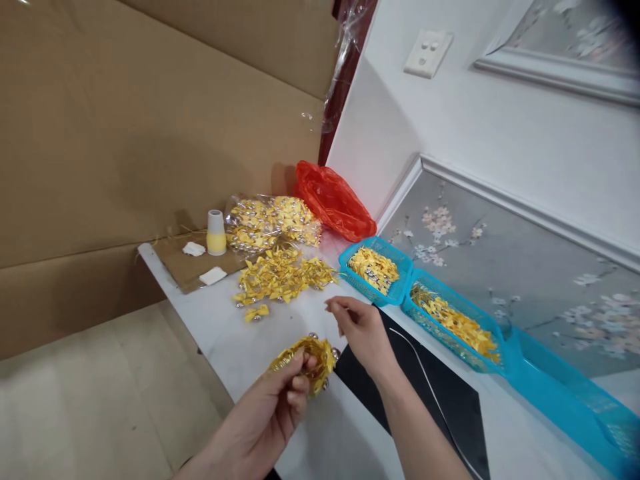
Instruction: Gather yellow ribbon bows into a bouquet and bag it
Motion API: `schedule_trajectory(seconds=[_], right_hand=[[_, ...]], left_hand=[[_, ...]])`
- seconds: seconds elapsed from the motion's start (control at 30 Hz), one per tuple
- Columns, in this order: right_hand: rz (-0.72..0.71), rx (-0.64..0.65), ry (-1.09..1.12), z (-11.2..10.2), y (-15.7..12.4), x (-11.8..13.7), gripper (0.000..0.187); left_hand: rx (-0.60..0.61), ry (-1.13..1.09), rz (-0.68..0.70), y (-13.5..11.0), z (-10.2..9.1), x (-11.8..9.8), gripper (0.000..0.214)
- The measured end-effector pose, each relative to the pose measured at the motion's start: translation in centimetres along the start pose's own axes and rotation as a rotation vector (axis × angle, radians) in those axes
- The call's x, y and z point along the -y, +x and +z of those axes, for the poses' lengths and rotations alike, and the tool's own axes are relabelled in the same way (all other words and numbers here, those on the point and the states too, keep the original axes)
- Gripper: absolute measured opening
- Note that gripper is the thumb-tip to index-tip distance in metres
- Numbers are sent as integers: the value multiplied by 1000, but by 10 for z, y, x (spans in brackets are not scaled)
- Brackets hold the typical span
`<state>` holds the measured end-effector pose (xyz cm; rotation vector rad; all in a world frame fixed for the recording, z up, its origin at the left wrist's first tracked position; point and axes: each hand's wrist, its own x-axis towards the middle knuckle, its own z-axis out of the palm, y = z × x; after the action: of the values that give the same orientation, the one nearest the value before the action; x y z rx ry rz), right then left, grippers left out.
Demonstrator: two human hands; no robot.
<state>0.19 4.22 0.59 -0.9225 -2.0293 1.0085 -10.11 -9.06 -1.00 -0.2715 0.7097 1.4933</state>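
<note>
Simply, a crinkly gold bundle over a smooth white tabletop.
A tapered cone stands near glossy yellow bows; the left hand grips the bundle between thumb and fingers; the right hand pinches fingertips together, contents unclear, near a latticed blue basket.

Your left hand covers part of the yellow bow bundle. If your right hand pinches something, it is too small to tell. Your right forearm hides some black mat; the edges cut the white cord and rightmost blue basket.
</note>
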Motion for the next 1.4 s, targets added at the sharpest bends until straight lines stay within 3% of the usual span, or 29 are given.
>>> schedule_trajectory(seconds=[0.2,0.4,0.6,0.77,0.9,1.03,1.23,1.4], right_hand=[[-35,12,-125,52,64,-15,19],[-4,-8,-198,73,82,-18,10],[83,84,-23,48,66,-17,12],[198,195,125,8,37,-9,23],[209,210,165,-6,9,2,19],[13,131,-63,-3,-25,18,5],[-426,-19,-452,8,-59,24,21],[-537,-77,-605,13,-65,20,29]], left_hand=[[-89,-25,81,-4,-4,-2,17],[-65,5,89,-6,-9,-8,23],[-76,18,18,-4,-9,-13,21],[-57,24,36,3,-4,-10,16],[-32,37,41,8,0,-3,15],[6,50,66,9,2,2,14],[50,-4,99,9,2,5,19],[96,-6,101,7,1,7,21]])
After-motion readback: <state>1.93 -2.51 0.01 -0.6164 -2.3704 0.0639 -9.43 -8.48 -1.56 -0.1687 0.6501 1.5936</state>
